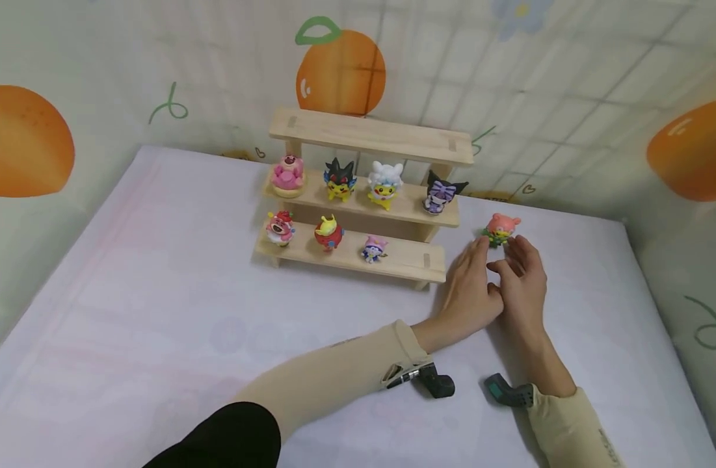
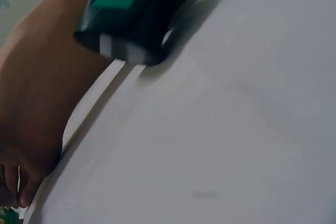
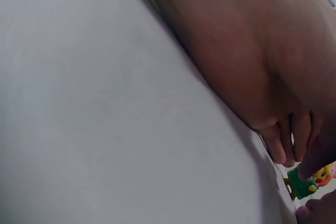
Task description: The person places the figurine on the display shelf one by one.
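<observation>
A small figurine (image 1: 501,227) with a pink hooded head, yellow face and green body stands on the white tabletop right of a wooden shelf (image 1: 372,136). My left hand (image 1: 465,289) reaches to its near left side, fingers fairly straight, fingertips right at the green base. On the near right side, my right hand (image 1: 523,286) has loosely bent fingers close to it. The thumbs and heels of both hands come together in front of the figurine. Part of its green body (image 3: 302,183) shows beside the right fingers in the right wrist view; the left wrist view catches only a green edge.
Several figurines stand on the shelf's middle and lower steps, among them a purple-bowed one (image 1: 439,193) and a small pink-and-purple one (image 1: 374,249). The top step holds nothing. A curtain (image 1: 217,71) printed with oranges hangs behind the table.
</observation>
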### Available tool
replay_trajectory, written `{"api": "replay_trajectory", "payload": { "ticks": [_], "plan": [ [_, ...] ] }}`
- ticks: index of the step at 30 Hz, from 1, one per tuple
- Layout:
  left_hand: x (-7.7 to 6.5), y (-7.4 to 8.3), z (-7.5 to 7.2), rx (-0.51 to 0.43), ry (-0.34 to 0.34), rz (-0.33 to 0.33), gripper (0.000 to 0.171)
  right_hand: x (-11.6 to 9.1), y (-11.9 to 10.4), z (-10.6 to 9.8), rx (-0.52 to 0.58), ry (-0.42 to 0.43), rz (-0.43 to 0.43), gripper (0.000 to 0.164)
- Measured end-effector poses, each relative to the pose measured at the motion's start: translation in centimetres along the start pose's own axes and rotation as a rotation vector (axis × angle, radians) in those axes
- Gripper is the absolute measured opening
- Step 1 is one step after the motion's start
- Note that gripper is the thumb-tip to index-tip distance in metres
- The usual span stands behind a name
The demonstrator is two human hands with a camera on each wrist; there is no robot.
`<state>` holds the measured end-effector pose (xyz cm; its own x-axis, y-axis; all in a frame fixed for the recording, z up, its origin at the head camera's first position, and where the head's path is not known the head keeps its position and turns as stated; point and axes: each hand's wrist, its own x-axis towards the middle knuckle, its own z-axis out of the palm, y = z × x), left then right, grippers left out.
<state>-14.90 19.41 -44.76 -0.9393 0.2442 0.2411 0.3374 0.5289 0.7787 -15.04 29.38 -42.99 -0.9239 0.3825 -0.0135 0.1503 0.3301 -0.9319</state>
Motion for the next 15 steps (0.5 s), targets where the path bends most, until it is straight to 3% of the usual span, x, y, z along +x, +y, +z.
{"api": "replay_trajectory", "payload": {
  "ticks": [6,15],
  "plan": [
    [1.6,-0.3,0.4,0.057,0.069,0.024,0.085,0.1,0.1,0.1,0.023,-0.077,-0.055,0.066],
    [2.6,0.4,0.6,0.093,-0.019,-0.019,0.084,0.3,0.2,-0.7,0.029,-0.099,-0.041,0.066]
  ]
}}
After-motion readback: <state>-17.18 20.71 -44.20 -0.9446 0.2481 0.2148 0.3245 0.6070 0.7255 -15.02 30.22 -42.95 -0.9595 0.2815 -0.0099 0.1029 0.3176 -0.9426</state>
